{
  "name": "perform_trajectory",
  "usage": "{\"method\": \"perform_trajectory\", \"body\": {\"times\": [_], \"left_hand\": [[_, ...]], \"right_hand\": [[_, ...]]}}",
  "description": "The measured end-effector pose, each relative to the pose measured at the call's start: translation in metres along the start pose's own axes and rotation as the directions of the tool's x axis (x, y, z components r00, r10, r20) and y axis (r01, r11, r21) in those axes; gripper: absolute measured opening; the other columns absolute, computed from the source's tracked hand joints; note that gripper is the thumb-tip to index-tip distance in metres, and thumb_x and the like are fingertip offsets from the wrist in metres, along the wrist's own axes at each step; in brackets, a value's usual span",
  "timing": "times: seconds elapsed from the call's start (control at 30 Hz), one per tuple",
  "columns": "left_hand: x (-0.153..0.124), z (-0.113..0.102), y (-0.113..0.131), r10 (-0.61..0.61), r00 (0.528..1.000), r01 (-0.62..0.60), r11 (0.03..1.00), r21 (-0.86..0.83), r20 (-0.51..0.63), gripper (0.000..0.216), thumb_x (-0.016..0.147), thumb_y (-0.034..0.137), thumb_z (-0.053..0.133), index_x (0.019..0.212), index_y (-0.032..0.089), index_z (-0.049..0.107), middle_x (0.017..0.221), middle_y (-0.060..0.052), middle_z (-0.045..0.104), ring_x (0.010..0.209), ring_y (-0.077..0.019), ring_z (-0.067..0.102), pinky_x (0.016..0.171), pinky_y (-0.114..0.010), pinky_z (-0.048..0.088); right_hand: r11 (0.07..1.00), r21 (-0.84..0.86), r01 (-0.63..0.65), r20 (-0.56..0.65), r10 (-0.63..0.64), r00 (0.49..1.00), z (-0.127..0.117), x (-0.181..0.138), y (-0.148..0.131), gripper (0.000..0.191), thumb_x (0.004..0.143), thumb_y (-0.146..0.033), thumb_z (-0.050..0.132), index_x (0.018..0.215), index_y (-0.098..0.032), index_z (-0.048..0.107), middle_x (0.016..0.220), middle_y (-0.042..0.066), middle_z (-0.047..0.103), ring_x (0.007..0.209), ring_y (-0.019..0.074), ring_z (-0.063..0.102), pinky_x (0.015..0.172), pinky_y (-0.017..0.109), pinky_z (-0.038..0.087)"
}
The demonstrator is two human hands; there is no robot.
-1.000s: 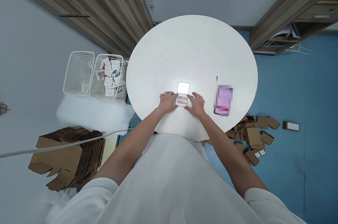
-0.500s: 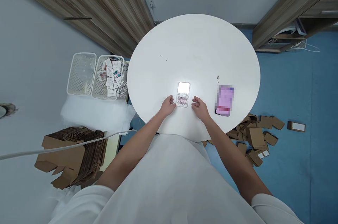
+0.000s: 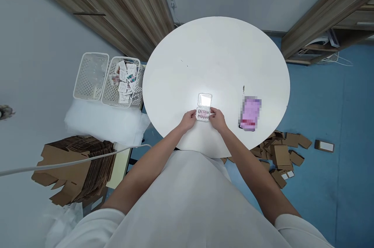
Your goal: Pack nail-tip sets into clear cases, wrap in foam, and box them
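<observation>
An open clear plastic case lies near the front of the white round table. Two rows of pinkish press-on nails sit in its lower half, and its raised lid points away from me. My left hand is closed on the case's left edge, thumb and fingers drawn together. On the opposite edge, my right hand pinches the case's side. The exact fingertip contact is small in view.
A blurred purple phone-like thing lies on the table's right. Two white baskets stand left, one with carded nail sets. Below are white foam wrap and stacked flat cartons. Small brown boxes lie on the floor at right.
My right hand has moved left, from apart from the case to its right edge. My left hand stays by the left edge. The whole view has shifted slightly.
</observation>
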State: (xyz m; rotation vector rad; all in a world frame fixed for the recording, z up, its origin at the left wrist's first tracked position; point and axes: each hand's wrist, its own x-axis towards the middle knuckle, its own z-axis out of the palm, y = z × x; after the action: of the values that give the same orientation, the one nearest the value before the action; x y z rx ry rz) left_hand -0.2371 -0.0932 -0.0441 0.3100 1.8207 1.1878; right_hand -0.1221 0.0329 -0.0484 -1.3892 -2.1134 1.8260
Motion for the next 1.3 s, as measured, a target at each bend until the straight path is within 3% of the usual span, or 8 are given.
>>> {"method": "perform_trajectory", "body": {"times": [0.23, 0.4, 0.53, 0.8, 1.0, 1.3], "left_hand": [[-0.018, -0.012, 0.0, -0.01, 1.0, 0.008, 0.996, -0.09, -0.021, 0.035, 0.067, 0.021, 0.061, 0.102, 0.016, 0.059, 0.092, -0.006, 0.06, 0.08, -0.0132, 0.055, 0.08, -0.031, 0.042], [-0.037, -0.028, 0.017, 0.02, 0.989, -0.002, 0.992, -0.127, 0.144, 0.038, 0.07, 0.032, 0.062, 0.105, 0.019, 0.057, 0.084, -0.005, 0.061, 0.075, -0.013, 0.056, 0.072, -0.03, 0.043], [-0.049, -0.046, 0.028, 0.05, 0.97, -0.01, 0.986, -0.168, 0.239, 0.038, 0.067, 0.032, 0.067, 0.101, 0.019, 0.057, 0.083, -0.005, 0.061, 0.073, -0.0125, 0.057, 0.071, -0.031, 0.045], [-0.07, -0.072, 0.03, 0.105, 0.914, -0.012, 0.972, -0.235, 0.391, 0.041, 0.063, 0.031, 0.071, 0.099, 0.018, 0.058, 0.083, -0.003, 0.059, 0.076, -0.0123, 0.057, 0.071, -0.03, 0.047], [-0.081, -0.077, 0.024, 0.118, 0.893, -0.009, 0.97, -0.245, 0.435, 0.042, 0.062, 0.031, 0.072, 0.099, 0.017, 0.058, 0.081, -0.003, 0.059, 0.073, -0.0114, 0.057, 0.071, -0.031, 0.048], [-0.094, -0.07, 0.025, 0.148, 0.886, -0.012, 0.955, -0.298, 0.439, 0.041, 0.063, 0.028, 0.073, 0.1, 0.018, 0.058, 0.08, -0.002, 0.06, 0.07, -0.0102, 0.058, 0.072, -0.031, 0.049]], "right_hand": [[0.984, 0.178, -0.002, -0.076, 0.016, 0.997, 0.006, -0.032, -0.003, 0.05, 0.062, -0.016, 0.05, 0.112, -0.021, 0.053, 0.104, 0.006, 0.054, 0.067, 0.0113, 0.054, 0.065, 0.029, 0.047], [0.954, 0.297, 0.036, -0.125, 0.002, 0.992, 0.007, -0.065, -0.024, 0.045, 0.062, -0.018, 0.053, 0.107, -0.022, 0.055, 0.103, 0.004, 0.056, 0.067, 0.0101, 0.053, 0.065, 0.028, 0.045], [0.924, 0.377, 0.069, -0.175, -0.002, 0.984, 0.012, -0.089, -0.038, 0.046, 0.061, -0.02, 0.058, 0.107, -0.021, 0.055, 0.102, 0.005, 0.056, 0.068, 0.0102, 0.054, 0.068, 0.03, 0.046], [0.802, 0.588, 0.103, -0.191, 0.014, 0.982, 0.033, -0.119, -0.039, 0.047, 0.063, -0.035, 0.066, 0.107, -0.021, 0.057, 0.092, 0.003, 0.059, 0.068, 0.01, 0.053, 0.069, 0.029, 0.047], [0.762, 0.641, 0.087, -0.182, 0.04, 0.983, 0.036, -0.127, -0.04, 0.041, 0.067, -0.046, 0.061, 0.101, -0.023, 0.061, 0.096, 0.003, 0.063, 0.066, 0.0097, 0.055, 0.06, 0.025, 0.046], [0.806, 0.574, 0.148, -0.208, -0.031, 0.978, 0.021, -0.127, -0.045, 0.045, 0.064, -0.039, 0.065, 0.105, -0.026, 0.054, 0.102, 0.004, 0.064, 0.085, 0.0158, 0.06, 0.068, 0.029, 0.048]]}}
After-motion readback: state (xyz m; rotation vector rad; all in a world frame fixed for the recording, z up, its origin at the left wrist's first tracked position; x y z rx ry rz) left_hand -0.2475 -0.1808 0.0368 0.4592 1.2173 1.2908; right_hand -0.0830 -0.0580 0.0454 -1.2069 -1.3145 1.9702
